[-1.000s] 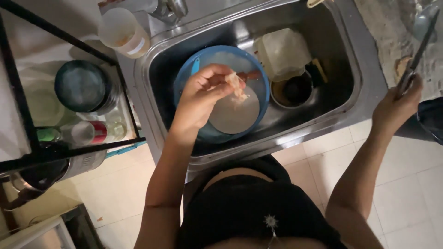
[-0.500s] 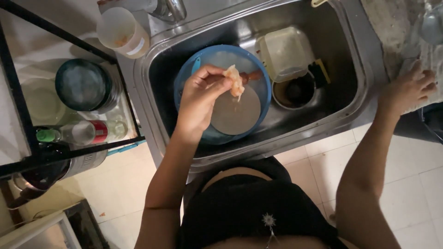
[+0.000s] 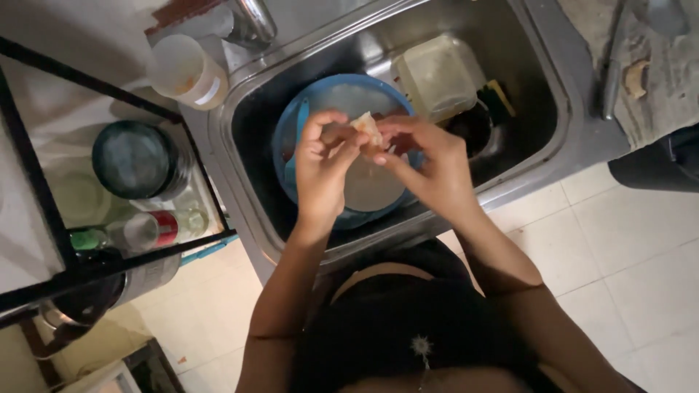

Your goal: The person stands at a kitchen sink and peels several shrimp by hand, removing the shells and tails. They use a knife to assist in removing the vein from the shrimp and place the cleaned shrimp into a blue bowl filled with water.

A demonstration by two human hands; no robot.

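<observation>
Over a steel sink (image 3: 553, 109), my left hand (image 3: 320, 171) and my right hand (image 3: 429, 164) meet and pinch a small pale piece of food (image 3: 366, 126) between their fingertips. Directly under them sits a round blue basin (image 3: 302, 124) with a pale plate (image 3: 375, 191) inside it. The food piece is held above the basin's middle.
A pale square container (image 3: 437, 73) and a dark cup (image 3: 473, 127) lie in the sink's right half. A knife (image 3: 611, 69) rests on the counter at right. A plastic cup (image 3: 186, 70) stands by the tap (image 3: 251, 18). Left, a black-framed rack holds a dark jar (image 3: 135, 160) and bottles.
My right hand let go of the knife on the right counter and came over to the sink. It now grips the food piece together with my left hand.
</observation>
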